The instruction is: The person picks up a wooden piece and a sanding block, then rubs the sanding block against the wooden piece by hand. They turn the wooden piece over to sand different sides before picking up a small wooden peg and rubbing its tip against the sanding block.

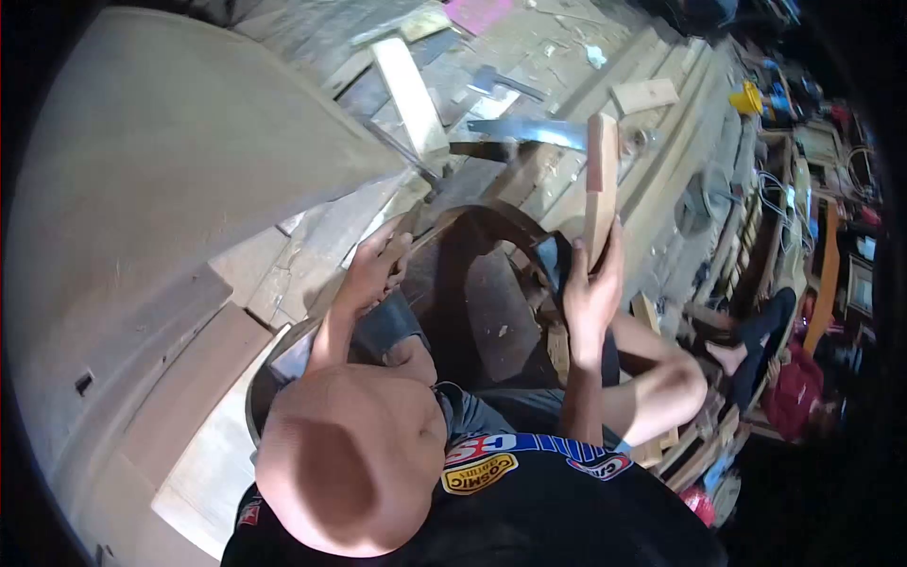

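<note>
My right hand [592,295] is closed round the lower end of a wooden block [602,184]. The block points upward and away from me, with a reddish-brown patch on its upper side. My left hand [373,272] has its fingers curled round a short, narrow brown piece [408,225], whose kind I cannot make out. A dark curved piece [487,215] lies between the hands, near my legs. Beyond the block is a handsaw [529,130], its shiny blade pointing left and its handle partly hidden behind the block.
A hatchet [505,82], a pale board [409,93] and a short wood block [646,95] lie ahead on planks. A large smooth panel [189,142] rises at left. Another person in red [794,389] sits at right among cluttered timber and cables.
</note>
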The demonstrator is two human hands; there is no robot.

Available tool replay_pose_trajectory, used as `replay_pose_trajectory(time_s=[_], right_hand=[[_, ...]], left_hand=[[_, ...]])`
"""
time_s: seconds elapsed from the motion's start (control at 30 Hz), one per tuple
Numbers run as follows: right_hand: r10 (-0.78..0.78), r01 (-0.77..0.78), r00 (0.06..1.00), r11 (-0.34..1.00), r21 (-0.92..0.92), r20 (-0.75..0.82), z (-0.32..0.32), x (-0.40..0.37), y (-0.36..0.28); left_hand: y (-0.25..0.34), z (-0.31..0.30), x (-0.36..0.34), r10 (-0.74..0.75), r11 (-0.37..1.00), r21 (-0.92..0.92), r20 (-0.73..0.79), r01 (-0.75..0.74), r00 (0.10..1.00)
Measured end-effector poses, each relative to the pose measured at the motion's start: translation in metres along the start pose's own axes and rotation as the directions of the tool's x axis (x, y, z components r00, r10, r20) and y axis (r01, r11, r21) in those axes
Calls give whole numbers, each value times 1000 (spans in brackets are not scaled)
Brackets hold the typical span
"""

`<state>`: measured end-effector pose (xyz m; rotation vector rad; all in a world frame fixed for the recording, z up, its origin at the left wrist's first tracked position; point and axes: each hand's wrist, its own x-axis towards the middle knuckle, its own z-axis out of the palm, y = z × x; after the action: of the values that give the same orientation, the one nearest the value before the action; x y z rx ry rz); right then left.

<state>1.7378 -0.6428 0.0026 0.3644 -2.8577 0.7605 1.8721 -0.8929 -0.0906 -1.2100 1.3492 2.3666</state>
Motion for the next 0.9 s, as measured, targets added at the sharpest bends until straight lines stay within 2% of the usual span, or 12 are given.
replay_pose_trajectory(time_s=[0.13,0.2,0.3,0.4,0.5,0.53,0.57,0.63,0.67,0.73,0.8,0.9], right_hand=[[27,-36,998,983,181,52,-12,-3,-9],[-107,115,993,979,166,-56,-2,-7,10],[-13,-6,997,969,248,74,-15,-8,6],[-66,66,998,936,345,-11,-7,-9,17],[-61,65,998,920,386,-21,-2,-6,24],[-43,40,999,920,391,-1,-6,-7,22],[-103,136,990,867,479,-94,0,-2,25],[-1,16,1000,849,528,-29,1,-2,28],[-106,210,971,809,549,-215,23,5,37],[31,20,995,866,500,-95,16,6,31],[-39,187,967,780,597,-252,23,5,44],[-93,239,970,556,796,-227,5,-14,21]], left_hand=[[23,-1,-65,50,998,29,-81,-48,995],[53,8,-84,227,956,168,102,-242,968],[67,10,-116,385,916,16,241,-400,891],[83,31,-167,554,829,-115,295,-547,778],[91,45,-226,694,719,-167,218,-675,686],[96,57,-256,740,670,-188,95,-718,666],[103,58,-276,784,619,-202,97,-759,613],[119,52,-319,893,442,23,80,-897,442],[130,51,-337,932,346,127,69,-930,356],[146,58,-367,973,216,328,-1,-919,229],[151,70,-393,984,161,344,13,-925,176],[160,70,-393,982,180,205,-95,-962,164]])
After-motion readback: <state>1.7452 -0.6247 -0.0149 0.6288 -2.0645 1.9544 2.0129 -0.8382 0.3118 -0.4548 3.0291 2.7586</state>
